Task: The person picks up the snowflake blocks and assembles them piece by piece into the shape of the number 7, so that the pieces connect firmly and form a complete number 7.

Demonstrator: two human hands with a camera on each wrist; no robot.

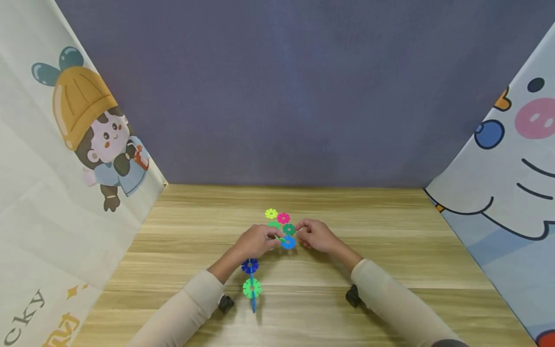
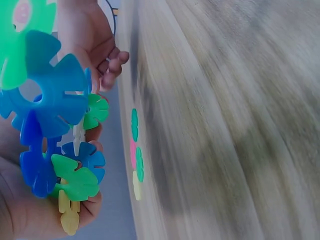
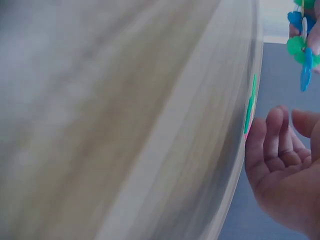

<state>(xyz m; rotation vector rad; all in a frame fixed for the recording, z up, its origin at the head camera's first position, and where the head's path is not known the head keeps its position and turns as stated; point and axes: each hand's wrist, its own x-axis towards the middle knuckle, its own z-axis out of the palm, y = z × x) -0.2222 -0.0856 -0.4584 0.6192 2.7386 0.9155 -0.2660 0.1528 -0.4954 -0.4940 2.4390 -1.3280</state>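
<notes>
My left hand [image 1: 258, 241] grips a chain of notched plastic snowflake discs [image 2: 55, 97], joined slot to slot in blue, green, white and yellow. One end of the chain, a light blue disc [image 1: 288, 242], points toward the right hand. From the other side of the left hand hang a dark blue disc [image 1: 249, 265] and a bright green disc [image 1: 252, 288]. Close by on the right, my right hand [image 1: 318, 235] has loosely bent fingers with nothing between them. In the right wrist view its thumb [image 3: 303, 121] stands apart from the fingers, below the chain's blue end disc [image 3: 306, 70].
Loose discs lie on the wooden table just beyond the hands: yellow [image 1: 270, 213], pink [image 1: 284, 218], dark green [image 1: 289, 229] and a lighter green [image 1: 273, 224]. A grey-blue panel [image 1: 277, 96] stands behind the table. Printed cloths [image 1: 34, 193] flank both sides.
</notes>
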